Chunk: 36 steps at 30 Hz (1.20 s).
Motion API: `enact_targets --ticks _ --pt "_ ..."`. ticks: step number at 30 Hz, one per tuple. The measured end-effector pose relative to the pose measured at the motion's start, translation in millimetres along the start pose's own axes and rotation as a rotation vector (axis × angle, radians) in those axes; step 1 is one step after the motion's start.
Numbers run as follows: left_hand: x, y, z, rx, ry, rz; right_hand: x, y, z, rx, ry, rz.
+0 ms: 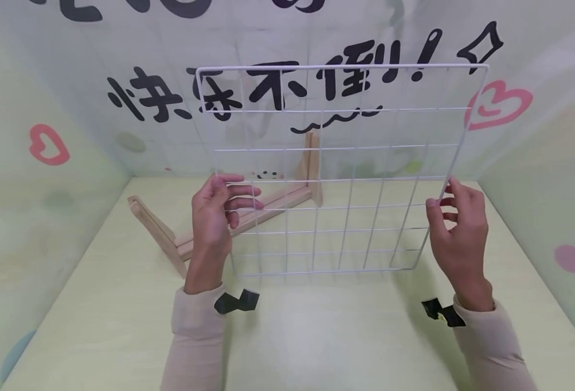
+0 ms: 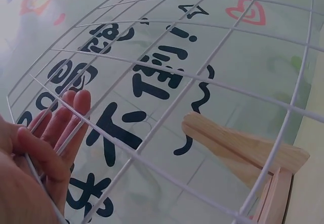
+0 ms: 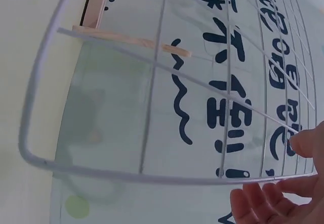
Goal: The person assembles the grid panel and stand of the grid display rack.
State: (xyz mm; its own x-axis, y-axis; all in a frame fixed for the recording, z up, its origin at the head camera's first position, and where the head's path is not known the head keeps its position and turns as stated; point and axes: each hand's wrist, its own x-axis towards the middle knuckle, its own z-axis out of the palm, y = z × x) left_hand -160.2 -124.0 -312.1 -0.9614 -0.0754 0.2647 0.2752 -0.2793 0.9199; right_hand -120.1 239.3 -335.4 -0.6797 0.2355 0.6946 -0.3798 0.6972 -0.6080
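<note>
A white wire grid panel (image 1: 351, 180) stands up on a slant in front of me, held between both hands. My left hand (image 1: 212, 212) grips its left edge, thumb at the edge wire and the other fingers reaching behind the mesh. In the left wrist view, that hand's fingers (image 2: 63, 120) show around the edge wire. On the opposite side, my right hand (image 1: 463, 222) pinches the right edge between thumb and fingers. The right wrist view shows the panel's rounded lower corner (image 3: 30, 155), with the right hand (image 3: 298, 203) farther along the same edge.
Behind the panel, a wooden stand (image 1: 279, 204) lies diagonally on the pale table (image 1: 307, 331), a slanted upright at each end of its grooved bar. A printed cloth backdrop (image 1: 160, 146) with black characters and pink hearts hangs at the back; patterned walls flank both sides.
</note>
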Motion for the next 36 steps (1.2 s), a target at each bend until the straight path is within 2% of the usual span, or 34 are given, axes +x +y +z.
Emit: enact_targets --ticks 5,8,10,12,16,19,21,26,29,36 --pt "-0.7 2.6 -0.8 -0.050 0.010 0.000 -8.4 -11 16 -0.008 0.123 -0.167" --pt "-0.3 3.0 -1.5 -0.076 0.011 0.014 -15.1 -26 28 -0.018 0.226 -0.295" --pt "-0.1 3.0 -1.5 -0.084 0.010 0.021 -20.0 -37 34 -0.007 0.254 -0.371" --pt "-0.2 2.7 -1.2 -0.091 0.009 0.026 -26.2 -47 38 0.001 0.240 -0.449" --pt "-2.0 2.3 0.0 -0.096 0.001 0.042 -38.1 -63 41 -0.002 0.095 -0.548" --pt "-2.4 1.0 1.0 -0.110 -0.012 0.055 -41.8 -73 44 -0.030 -0.008 -0.566" --pt "-2.2 0.1 2.5 -0.122 -0.020 0.054 -40.6 -78 46 -0.042 -0.050 -0.560" --pt "-4.2 -0.4 3.9 -0.130 -0.019 0.061 -34.5 -89 56 -0.067 -0.092 -0.532" --pt "-4.2 -0.1 3.7 -0.129 -0.022 0.088 -30.0 -93 63 -0.106 -0.109 -0.490" --pt "-3.4 -0.3 2.3 -0.096 -0.057 0.122 -22.7 -95 75 -0.136 -0.128 -0.420"
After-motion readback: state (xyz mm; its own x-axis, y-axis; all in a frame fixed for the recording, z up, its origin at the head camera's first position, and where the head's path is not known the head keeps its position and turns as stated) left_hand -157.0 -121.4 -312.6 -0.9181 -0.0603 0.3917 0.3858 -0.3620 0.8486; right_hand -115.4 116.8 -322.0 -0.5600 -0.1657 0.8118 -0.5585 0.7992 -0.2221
